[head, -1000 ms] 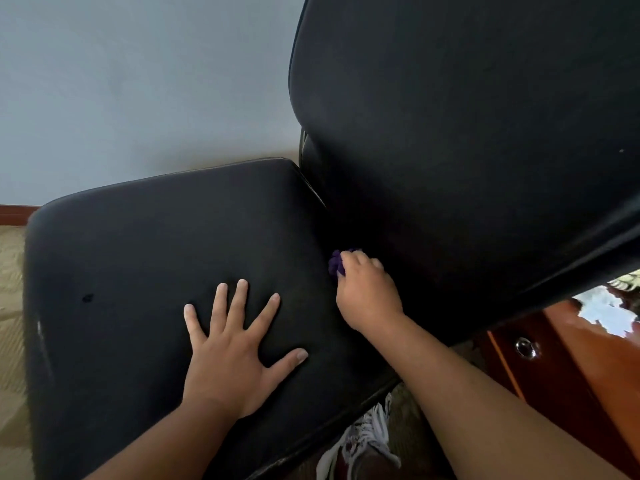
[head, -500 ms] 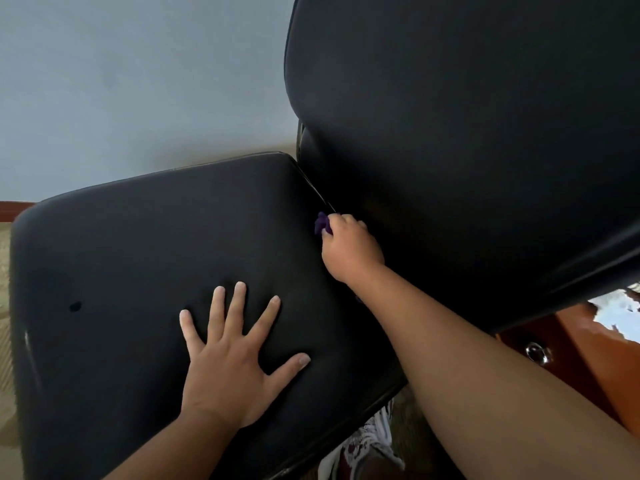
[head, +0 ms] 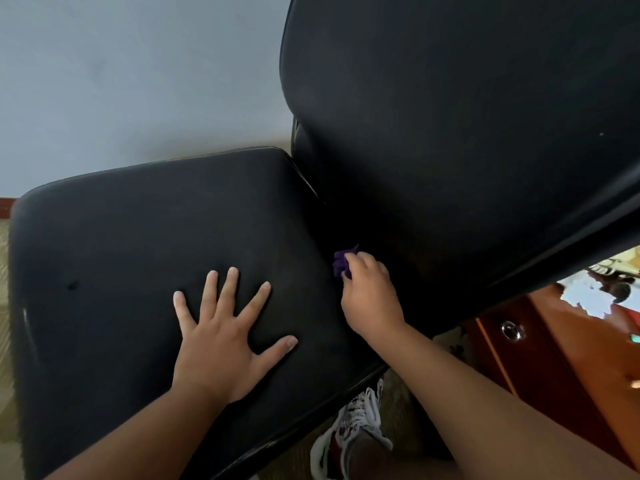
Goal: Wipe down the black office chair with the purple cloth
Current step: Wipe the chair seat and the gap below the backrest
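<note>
Purple cloth (head: 341, 263) pokes out beyond the curled fingers (head: 360, 261) of the right hand (head: 370, 296), which grips it in the seat-back crease of the black office chair (head: 138, 237). The left hand (head: 221, 344) lies flat on the seat with its fingers spread. Wiping seems midway; the backrest likely remains. No writing is readable.

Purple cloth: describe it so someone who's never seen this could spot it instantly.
On the black office chair, look at the crease where seat meets backrest. There the right hand grips a small bunched purple cloth. It's the only coloured spot against the black.
</note>
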The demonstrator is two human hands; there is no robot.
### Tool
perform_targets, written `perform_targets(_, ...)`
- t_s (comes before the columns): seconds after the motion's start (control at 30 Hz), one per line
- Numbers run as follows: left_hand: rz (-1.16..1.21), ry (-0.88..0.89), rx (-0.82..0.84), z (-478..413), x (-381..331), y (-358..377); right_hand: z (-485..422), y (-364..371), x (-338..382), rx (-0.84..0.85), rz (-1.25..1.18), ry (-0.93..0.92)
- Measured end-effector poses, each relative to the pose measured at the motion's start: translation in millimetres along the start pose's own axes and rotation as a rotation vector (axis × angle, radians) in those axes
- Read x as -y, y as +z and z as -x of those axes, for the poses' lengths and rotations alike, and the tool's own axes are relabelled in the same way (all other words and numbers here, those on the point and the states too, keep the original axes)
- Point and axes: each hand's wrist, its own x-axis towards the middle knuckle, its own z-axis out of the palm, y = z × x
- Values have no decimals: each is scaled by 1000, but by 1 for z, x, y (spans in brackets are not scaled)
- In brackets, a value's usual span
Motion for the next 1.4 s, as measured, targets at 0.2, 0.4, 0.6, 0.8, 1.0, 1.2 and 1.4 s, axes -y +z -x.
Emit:
perform_targets(0.2, -9, -8, -5, -1, -2, 2, -83, 14, 41, -47, -57, 70)
perform_targets(0.4, -14, -27, -23, -3, -6, 5, -132, 21, 53, -20, -83, 27)
perform_targets(0.6, -32, -28, -3, -2, -6, 3, -66, 2, 10, 46, 35, -87)
perform_targets(0.8, -25, -5, 12, 0, 0, -3, 18, -33, -7, 206, 304, -47)
perform_targets(1.0, -13, 18, 3, 1, 5, -4, 37, -26, 1, 119, 274, 51)
perform_targets(1.2, 0, 26, 9, 0, 4, -3, -17, -2, 25, 4, 81, 140)
perform_targets(1.4, -1, 31, 4, -1, 6, 1, -97, 10, 61, -3, 15, 90)
